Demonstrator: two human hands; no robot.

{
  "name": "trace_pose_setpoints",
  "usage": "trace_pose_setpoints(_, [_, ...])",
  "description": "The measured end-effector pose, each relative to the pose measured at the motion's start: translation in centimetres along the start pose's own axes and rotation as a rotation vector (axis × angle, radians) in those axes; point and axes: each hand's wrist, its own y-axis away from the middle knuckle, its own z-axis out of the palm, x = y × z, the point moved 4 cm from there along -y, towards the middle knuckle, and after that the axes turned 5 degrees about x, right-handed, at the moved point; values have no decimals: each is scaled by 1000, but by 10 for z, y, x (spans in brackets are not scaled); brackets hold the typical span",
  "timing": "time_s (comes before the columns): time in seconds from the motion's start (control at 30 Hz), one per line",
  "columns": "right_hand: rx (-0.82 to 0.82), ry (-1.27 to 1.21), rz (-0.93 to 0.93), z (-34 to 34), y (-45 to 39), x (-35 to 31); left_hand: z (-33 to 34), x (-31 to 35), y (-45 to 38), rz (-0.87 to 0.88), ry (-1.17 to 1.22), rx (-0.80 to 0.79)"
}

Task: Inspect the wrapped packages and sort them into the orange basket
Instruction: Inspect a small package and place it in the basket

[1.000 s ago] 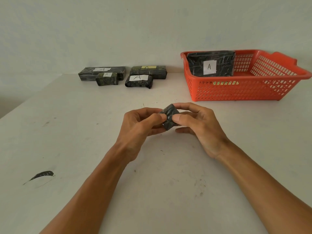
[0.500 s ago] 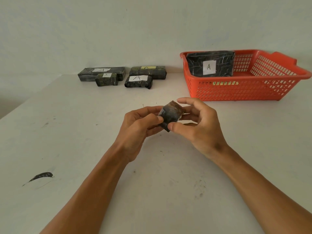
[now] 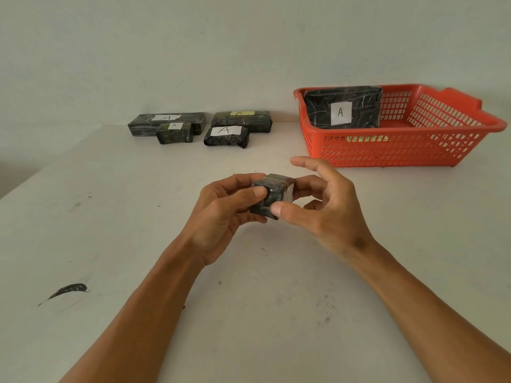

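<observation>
Holding a small dark wrapped package [image 3: 272,196] above the white table [image 3: 138,217], the left hand [image 3: 221,214] and right hand [image 3: 320,205] pinch it between thumbs and fingers. Beyond the right hand sits the orange basket [image 3: 401,150], a large package labelled A [image 3: 343,107] leaning inside. Four labelled packages [image 3: 199,127] lie far beyond the left hand.

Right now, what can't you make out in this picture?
- Small package: any label, hidden by the fingers of the left hand and right hand.
- Basket floor: hidden by its near wall and the big package.
- Rear packages: their fronts, blocked by the nearer ones.
</observation>
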Motion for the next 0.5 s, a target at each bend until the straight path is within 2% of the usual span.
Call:
trace_pose_setpoints(0.23, [-90,46,-68,3,1,1,-3,0,1,-57,173,30])
trace_pose_setpoints(0.37, [-58,88,-131,3,0,5,0,0,2,-111,257,20])
trace_pose_setpoints(0.5, [2,119,-125,-1,-3,9,-1,-5,-1,-149,180,53])
